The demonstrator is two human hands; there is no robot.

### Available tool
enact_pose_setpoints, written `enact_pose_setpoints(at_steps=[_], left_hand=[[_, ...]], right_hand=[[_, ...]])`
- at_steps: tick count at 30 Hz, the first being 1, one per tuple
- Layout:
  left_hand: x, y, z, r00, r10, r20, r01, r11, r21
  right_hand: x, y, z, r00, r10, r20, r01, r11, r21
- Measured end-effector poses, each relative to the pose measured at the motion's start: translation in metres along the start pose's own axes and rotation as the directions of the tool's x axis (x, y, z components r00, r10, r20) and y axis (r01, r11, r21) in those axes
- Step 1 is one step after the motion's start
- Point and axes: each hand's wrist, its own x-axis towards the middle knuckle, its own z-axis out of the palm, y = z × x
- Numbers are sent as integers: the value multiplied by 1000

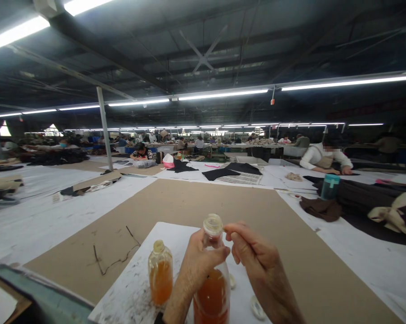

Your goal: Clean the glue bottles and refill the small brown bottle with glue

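- Gripping the bottle (pixel 212 288) around its neck and shoulder, the left hand (pixel 203 263) is clenched on it and holds it upright, low in the middle of the view, above the near edge of the white sheet (pixel 135 288).
- The bottle is clear plastic, its lower part filled with orange liquid, and its mouth is uncapped.
- The right hand (pixel 256 261) comes in from the lower right, with thumb and forefinger pinched together just beside the rim of the bottle's mouth. I cannot tell whether something small sits between them.
- A second bottle (pixel 160 272), smaller, also holding orange liquid and with a pale top, stands upright on the white sheet just left of the left forearm, apart from it.
- Two small pale caps lie on the sheet: one cap (pixel 232 281) just right of the held bottle, the other cap (pixel 257 308) nearer the camera, under the right wrist.
- The sheet lies on a brown board (pixel 196 202) that covers the middle of the wide tabletop (pixel 54 211); thin dark threads lie on the board to the left.
- On the right, well apart from the hands, a teal cup (pixel 330 186) stands beside heaped dark cloth (pixel 320 209).
- Further off, a person in a white top (pixel 324 158) leans over another tabletop, and black fabric pieces (pixel 228 172) lie flat beyond the board.
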Motion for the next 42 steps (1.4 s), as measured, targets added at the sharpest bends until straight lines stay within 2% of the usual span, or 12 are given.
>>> enact_pose_setpoints(at_steps=[4, 6, 12, 16, 19, 22, 25, 27, 31, 33, 38, 42], left_hand=[[1, -3, 0, 1000, -15, -1, 15, 1000, -2], [1, -3, 0, 1000, -6, 8, 6, 1000, 13], [-2, 1, -1, 1000, 2, 21, -2, 1000, -1], [-2, 0, -1, 1000, -15, 1, 15, 1000, 3], [-1, -1, 0, 1000, -16, 10, 16, 1000, 9], [-2, 0, 1, 1000, -12, -3, 12, 1000, 14], [-4, 4, 1, 1000, -23, -10, 23, 1000, -1], [-5, 6, 0, 1000, -23, -3, 23, 1000, -10], [-3, 5, -1, 1000, -16, -13, 16, 1000, 8], [-1, 2, 0, 1000, -11, -10, 11, 1000, 11], [1, -4, 2, 1000, 22, -2, -22, 999, -35], [0, -3, 2, 1000, -3, -4, 3, 998, -59]], right_hand=[[-5, 7, 3, 977, -173, -121, 144, 966, -212], [-3, 11, 6, 964, -195, -182, 151, 961, -231], [10, 1, 9, 986, 51, -159, -45, 998, 45], [11, 0, 3, 989, 85, -123, -82, 996, 32], [4, 3, 1, 985, -105, -138, 79, 980, -181], [-7, 3, 1, 922, -364, -135, 264, 843, -468], [-14, -1, -1, 843, -472, -259, 232, 752, -617], [-13, -4, -3, 836, -440, -327, 179, 784, -595], [-1, -3, 0, 932, -255, -259, 140, 909, -392], [4, 1, 6, 954, -184, -238, 97, 938, -333], [2, 5, 19, 976, -81, -203, 35, 975, -220], [7, 4, 17, 975, 140, -172, -148, 988, -35]])
